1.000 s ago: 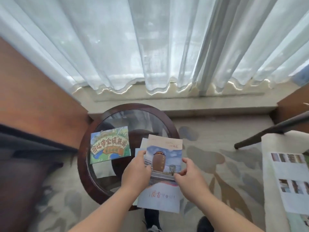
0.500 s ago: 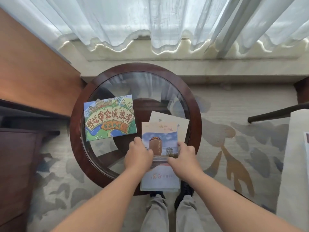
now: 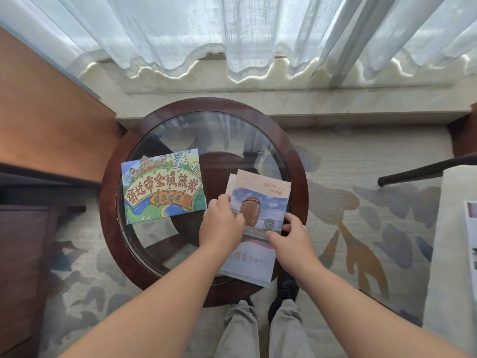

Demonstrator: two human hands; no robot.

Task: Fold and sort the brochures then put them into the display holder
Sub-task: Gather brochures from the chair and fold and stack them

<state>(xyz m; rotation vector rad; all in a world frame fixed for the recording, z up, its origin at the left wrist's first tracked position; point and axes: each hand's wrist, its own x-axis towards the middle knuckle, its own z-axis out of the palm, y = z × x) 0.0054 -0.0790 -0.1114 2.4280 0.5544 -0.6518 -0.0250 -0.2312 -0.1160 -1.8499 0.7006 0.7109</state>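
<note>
**Both hands on the brochure stack at the round table's near edge**

While the 2 grey trouser legs (image 3: 260,332) stand nearest the camera, the round glass-topped table (image 3: 113,228) sits just beyond them. On the table's near-right part lies a stack of jar-cover brochures (image 3: 258,202), overhanging the near rim. The left hand (image 3: 222,223) presses the stack's left edge, fingers curled; the right hand (image 3: 289,236) pinches the right edge between thumb and fingers. Left of the stack lies the illustrated map brochure (image 3: 162,187). Beyond the table hang sheer curtains (image 3: 232,29).
</note>
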